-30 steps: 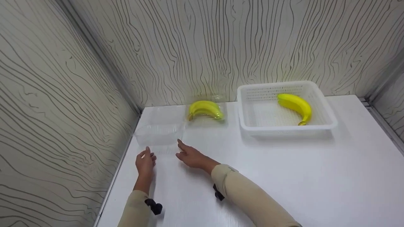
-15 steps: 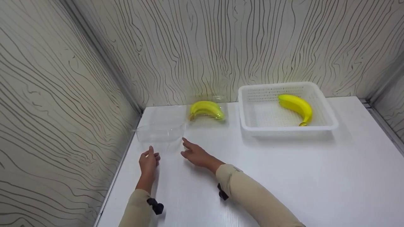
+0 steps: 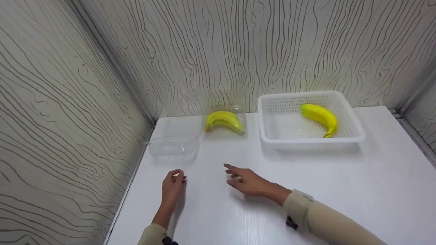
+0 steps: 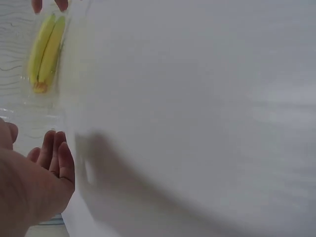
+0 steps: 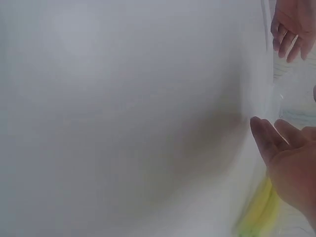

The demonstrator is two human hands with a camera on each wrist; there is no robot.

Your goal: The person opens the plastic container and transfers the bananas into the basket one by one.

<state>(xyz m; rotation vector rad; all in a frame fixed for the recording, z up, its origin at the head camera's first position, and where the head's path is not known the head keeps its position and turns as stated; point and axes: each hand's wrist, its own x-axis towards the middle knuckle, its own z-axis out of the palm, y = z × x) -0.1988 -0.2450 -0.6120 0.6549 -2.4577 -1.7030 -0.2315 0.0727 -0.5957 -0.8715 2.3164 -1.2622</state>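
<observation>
In the head view my left hand (image 3: 173, 189) hovers over the table just in front of a clear plastic container (image 3: 173, 147), fingers loosely bent and holding nothing. My right hand (image 3: 252, 182) is further right, its fingers spread towards the left with nothing in them. Beside the first container stands a second clear one with yellow bananas (image 3: 223, 119) inside, near the back wall. The left wrist view shows two bananas (image 4: 47, 54) lying side by side in it. Both hands are apart from the containers; the right wrist view also shows the right hand (image 5: 291, 168) bare.
A white perforated plastic basket (image 3: 311, 139) stands at the back right with one banana (image 3: 320, 117) in it. Patterned walls (image 3: 221, 51) close off the back and the left of the white table (image 3: 221, 217).
Both hands have drawn back from the clear container towards the front. The right hand has moved well to the right, the left hand slightly right. Containers and basket stay put.
</observation>
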